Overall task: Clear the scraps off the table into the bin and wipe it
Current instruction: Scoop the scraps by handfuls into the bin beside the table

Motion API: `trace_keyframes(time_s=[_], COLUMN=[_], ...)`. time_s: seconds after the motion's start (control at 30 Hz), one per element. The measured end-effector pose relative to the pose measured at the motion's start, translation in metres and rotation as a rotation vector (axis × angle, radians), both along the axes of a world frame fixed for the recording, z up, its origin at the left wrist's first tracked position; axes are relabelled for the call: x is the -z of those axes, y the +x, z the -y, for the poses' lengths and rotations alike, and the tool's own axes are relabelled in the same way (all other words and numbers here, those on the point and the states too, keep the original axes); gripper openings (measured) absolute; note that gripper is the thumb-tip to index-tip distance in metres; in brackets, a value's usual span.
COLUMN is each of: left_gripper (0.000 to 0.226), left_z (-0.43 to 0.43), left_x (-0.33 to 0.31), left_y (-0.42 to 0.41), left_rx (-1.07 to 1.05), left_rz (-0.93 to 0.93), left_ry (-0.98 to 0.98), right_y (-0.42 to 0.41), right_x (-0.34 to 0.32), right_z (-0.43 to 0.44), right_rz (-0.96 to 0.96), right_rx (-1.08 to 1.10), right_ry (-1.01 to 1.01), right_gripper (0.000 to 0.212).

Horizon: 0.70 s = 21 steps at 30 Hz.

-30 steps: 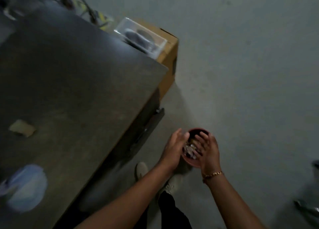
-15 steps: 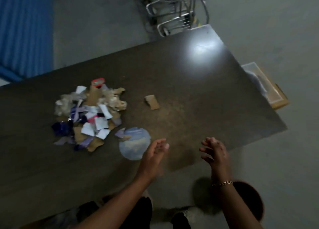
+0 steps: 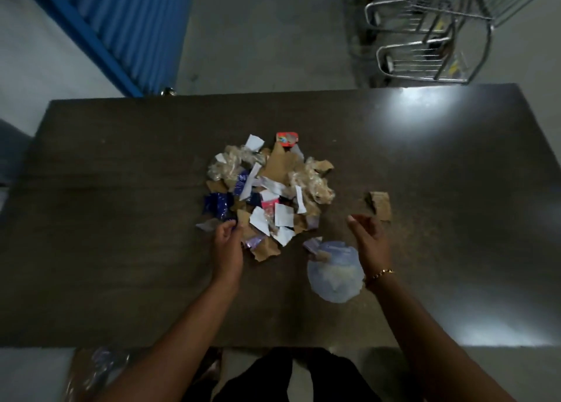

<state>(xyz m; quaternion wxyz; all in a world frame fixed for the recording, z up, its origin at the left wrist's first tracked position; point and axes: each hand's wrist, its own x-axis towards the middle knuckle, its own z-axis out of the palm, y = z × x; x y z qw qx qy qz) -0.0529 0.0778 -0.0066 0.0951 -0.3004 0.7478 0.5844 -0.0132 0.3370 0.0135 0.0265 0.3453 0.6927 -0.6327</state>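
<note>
Left hand (image 3: 227,245) touching scrap pile (image 3: 267,189) edge, right hand (image 3: 368,238) loose above table (image 3: 121,219)

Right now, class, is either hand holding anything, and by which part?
The right hand holds nothing. The left hand curls its fingers at the scrap pile; a hold cannot be told.

Counter (image 3: 121,280) has wide open lanes L & R of the scrap pile (image 3: 267,195); the pile blocks the middle. Loose cardboard bit (image 3: 381,204) & round pale disc (image 3: 334,277) lie just R of pile, w/ narrow gaps btwn. Metal rack (image 3: 425,37) stands beyond far edge.
</note>
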Motion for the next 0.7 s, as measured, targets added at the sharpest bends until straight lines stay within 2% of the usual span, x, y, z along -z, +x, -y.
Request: trace_keyframes(time_s=[0.1,0.2,0.3,0.4,0.53,0.7], left_gripper=[0.024,0.041,0.049,0.057,0.079,0.084], left_z=[0.02,0.034,0.042,0.049,0.049,0.045], left_x=[0.007,0.012,0.012,0.019,0.021,0.008], left_y=[-0.017,-0.035,-0.054,-0.076,-0.091,-0.125], left_rx=[-0.1,-0.157,-0.284,-0.318,-0.13,0.433], left_rz=[0.014,0.074,0.164,0.155,0.193,0.022], left_ry=[-0.015,-0.021,0.016,-0.038,-0.238,-0.656], right_y=[-0.042,-0.081,-0.116,-0.139,-0.152,-0.149], right_x=[0.003,0.013,0.023,0.022,0.026,0.035], right_z=[0.009,0.011,0.01,0.012,0.019,0.042], right_rz=[-0.002,0.064,0.115,0.155,0.231,0.292], right_rx=[-0.095,-0.164,-0.167,-0.196,-0.238,-0.263], right_ry=[0.079,0.175,0.242,0.282,0.324,0.385], right_gripper=[0.031,0.056,0.077,0.079,0.079,0.095])
